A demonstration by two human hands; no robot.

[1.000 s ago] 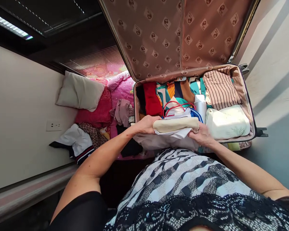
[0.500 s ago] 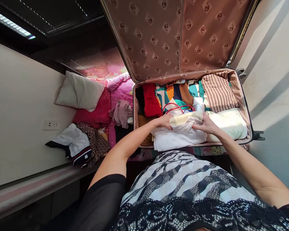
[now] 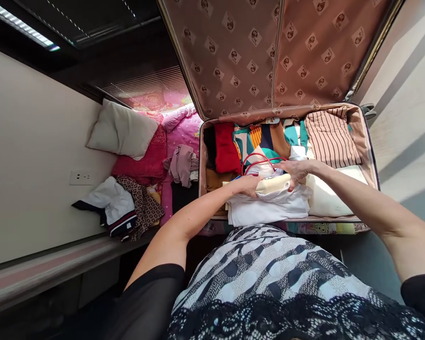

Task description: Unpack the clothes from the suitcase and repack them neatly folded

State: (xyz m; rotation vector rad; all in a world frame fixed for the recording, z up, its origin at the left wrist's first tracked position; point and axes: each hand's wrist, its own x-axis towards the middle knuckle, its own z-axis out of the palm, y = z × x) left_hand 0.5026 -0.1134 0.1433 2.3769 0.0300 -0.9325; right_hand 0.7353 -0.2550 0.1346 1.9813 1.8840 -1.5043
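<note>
A folded cream garment (image 3: 272,184) lies on white clothing (image 3: 267,208) at the near side of an open suitcase (image 3: 200,198). My left hand (image 3: 250,185) is closed on the left end of the cream fold. At its right end, my right hand (image 3: 297,171) stretches its fingers leftward over the far edge, thumb apart and low beside the cloth. Just beyond the fingertips is a red cord loop (image 3: 257,155). A white bottle-like container (image 3: 298,152) stands behind my right hand, partly hidden by it.
Around my hands the case holds a red garment (image 3: 227,148), patterned clothing (image 3: 265,134), striped fabric (image 3: 333,137) and a white bundle (image 3: 331,196). Its lined lid (image 3: 255,61) stands raised behind. Left are a pillow (image 3: 123,127) and loose clothes (image 3: 118,200); a wall (image 3: 411,141) is at right.
My right hand has moved from the right end of the cream fold up and left over its far edge, fingers extended. My left hand keeps its hold. The whole view has shifted slightly.
</note>
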